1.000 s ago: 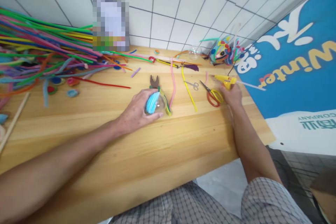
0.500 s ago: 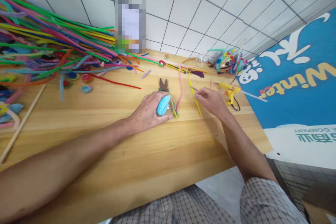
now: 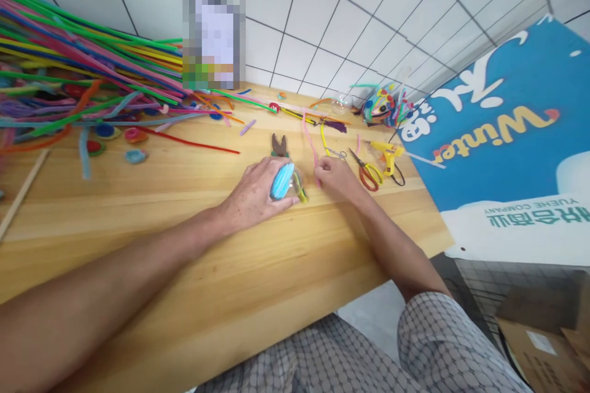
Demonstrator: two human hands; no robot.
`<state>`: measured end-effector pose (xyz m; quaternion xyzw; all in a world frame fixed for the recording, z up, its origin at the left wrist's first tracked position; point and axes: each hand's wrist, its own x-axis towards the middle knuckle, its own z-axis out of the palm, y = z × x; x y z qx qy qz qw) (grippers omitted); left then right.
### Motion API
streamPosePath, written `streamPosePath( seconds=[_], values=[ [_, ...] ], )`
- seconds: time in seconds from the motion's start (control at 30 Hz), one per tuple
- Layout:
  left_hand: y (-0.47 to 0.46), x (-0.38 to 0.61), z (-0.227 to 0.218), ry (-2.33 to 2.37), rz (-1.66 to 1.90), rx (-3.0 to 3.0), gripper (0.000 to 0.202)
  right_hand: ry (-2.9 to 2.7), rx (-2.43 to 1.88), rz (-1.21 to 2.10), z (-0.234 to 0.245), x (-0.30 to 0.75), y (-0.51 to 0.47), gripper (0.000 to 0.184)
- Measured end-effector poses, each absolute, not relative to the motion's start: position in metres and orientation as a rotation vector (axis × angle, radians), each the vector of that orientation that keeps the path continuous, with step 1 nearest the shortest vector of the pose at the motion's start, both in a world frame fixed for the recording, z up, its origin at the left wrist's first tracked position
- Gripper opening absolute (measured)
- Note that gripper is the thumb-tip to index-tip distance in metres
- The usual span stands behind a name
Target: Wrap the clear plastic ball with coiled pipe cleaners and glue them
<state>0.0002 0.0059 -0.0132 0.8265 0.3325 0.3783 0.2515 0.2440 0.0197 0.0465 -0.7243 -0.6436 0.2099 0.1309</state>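
Observation:
My left hand (image 3: 253, 193) is curled around a clear plastic ball (image 3: 295, 183) partly covered with light blue pipe cleaner (image 3: 282, 182). Some yellow-green strands show on the ball's right side. Just right of it, my right hand (image 3: 336, 177) has its fingers closed on a pink pipe cleaner (image 3: 310, 135), which runs up from the fingertips toward the back of the table. A yellow pipe cleaner (image 3: 324, 140) lies behind my right hand, partly hidden by it. Pliers (image 3: 279, 146) with dark jaws rest just beyond my left hand.
Scissors (image 3: 369, 177) with red and yellow handles lie right of my right hand, near a yellow glue gun (image 3: 388, 155). A bundle of coloured pipe cleaners (image 3: 92, 61) fills the left back. A decorated ball (image 3: 385, 105) stands by the tiled wall. A blue board (image 3: 498, 135) stands at right.
My right hand has moved left from the yellow pipe cleaner to the pink one and closed on it, uncovering the scissors. My left hand still holds the ball. The view has shifted slightly right.

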Motion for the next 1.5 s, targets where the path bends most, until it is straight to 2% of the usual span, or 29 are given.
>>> streamPosePath(
  seconds=[0.13,0.3,0.4,0.63,0.97,1.5],
  values=[
    [0.006,0.0,-0.014,0.908,1.022,2.252,0.069,-1.61,-1.91,0.864,0.048,0.255,0.009,0.013],
    [0.006,0.001,-0.014,0.938,0.998,2.245,0.071,-1.04,-1.412,1.408,0.053,0.254,-0.007,0.051],
    [0.007,0.0,-0.012,0.919,0.975,2.25,0.071,-0.991,-1.374,1.519,0.056,0.252,-0.011,0.048],
    [0.008,-0.002,-0.009,0.896,0.947,2.255,0.072,-1.138,-1.275,1.467,0.065,0.235,0.0,0.049],
    [0.008,-0.004,-0.01,0.878,0.958,2.257,0.073,-1.521,-1.102,1.425,0.061,0.218,0.013,0.04],
    [0.007,-0.005,-0.008,0.864,0.961,2.247,0.071,-1.533,-1.14,1.458,0.057,0.216,0.01,0.036]
  ],
)
